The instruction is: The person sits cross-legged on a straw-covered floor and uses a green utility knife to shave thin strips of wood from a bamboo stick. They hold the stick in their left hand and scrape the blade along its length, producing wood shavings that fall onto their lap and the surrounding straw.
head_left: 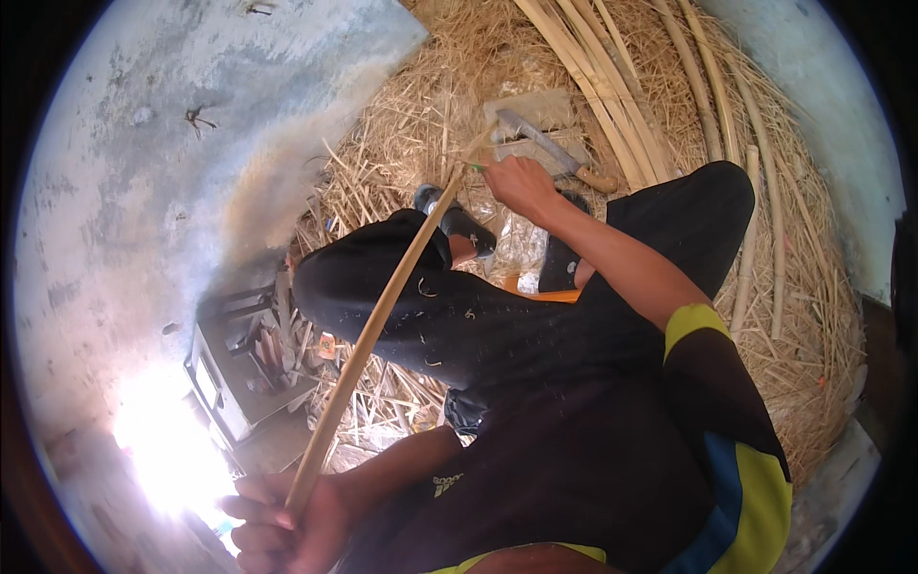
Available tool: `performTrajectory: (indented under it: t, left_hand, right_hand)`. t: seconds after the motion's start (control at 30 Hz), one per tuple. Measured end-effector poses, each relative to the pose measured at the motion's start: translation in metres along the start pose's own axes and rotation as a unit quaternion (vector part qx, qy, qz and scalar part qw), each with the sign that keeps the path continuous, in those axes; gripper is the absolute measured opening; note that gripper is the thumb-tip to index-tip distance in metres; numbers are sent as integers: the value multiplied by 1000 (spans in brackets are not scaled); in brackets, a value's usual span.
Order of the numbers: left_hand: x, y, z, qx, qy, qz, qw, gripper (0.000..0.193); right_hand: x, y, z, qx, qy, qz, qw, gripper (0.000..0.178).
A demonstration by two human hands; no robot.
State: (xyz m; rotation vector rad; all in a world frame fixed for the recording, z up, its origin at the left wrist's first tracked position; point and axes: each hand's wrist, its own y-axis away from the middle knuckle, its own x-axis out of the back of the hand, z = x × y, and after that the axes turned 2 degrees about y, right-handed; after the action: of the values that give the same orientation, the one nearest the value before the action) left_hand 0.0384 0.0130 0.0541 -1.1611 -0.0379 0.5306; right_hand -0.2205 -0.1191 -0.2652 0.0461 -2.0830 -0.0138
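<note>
A long, pale bamboo strip (pixel 378 320) slants from the lower left up to the middle of the head view, across my left leg. My left hand (pixel 296 526) is closed around its near end. Close to the strip's far end, my right hand (pixel 521 187) is closed, with a small bit of green (pixel 475 166) at its fingertips against the strip. Most of that green thing is hidden, so I cannot make out its kind. Just beyond my right hand lies a big knife (pixel 540 139) with a wooden handle, resting by a flat block (pixel 540 107).
Straw-like bamboo shavings (pixel 459 57) cover the floor. Several long split bamboo strips (pixel 593 81) lie at the far side, with bamboo poles (pixel 749 230) to the right. An open dark box-like frame (pixel 234 373) stands left, by a stained wall (pixel 163 191). Something orange (pixel 545 295) shows beneath my legs.
</note>
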Motion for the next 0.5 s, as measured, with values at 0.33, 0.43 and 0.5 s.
performTrajectory:
  t: [0.33,0.43,0.5]
  left_hand:
    - [1,-7,-6,174,281,-111,937,42]
    - [49,-11,-22,-126,-309,14,943,32]
    - [72,-8,-23,-237,-602,69,760,45]
  right_hand:
    - [-55,-52,30,-35,57,13,998,19]
    - [-59,-66,23,-46,30,5,998,18]
    - [-74,-75,31,-75,47,11,996,17]
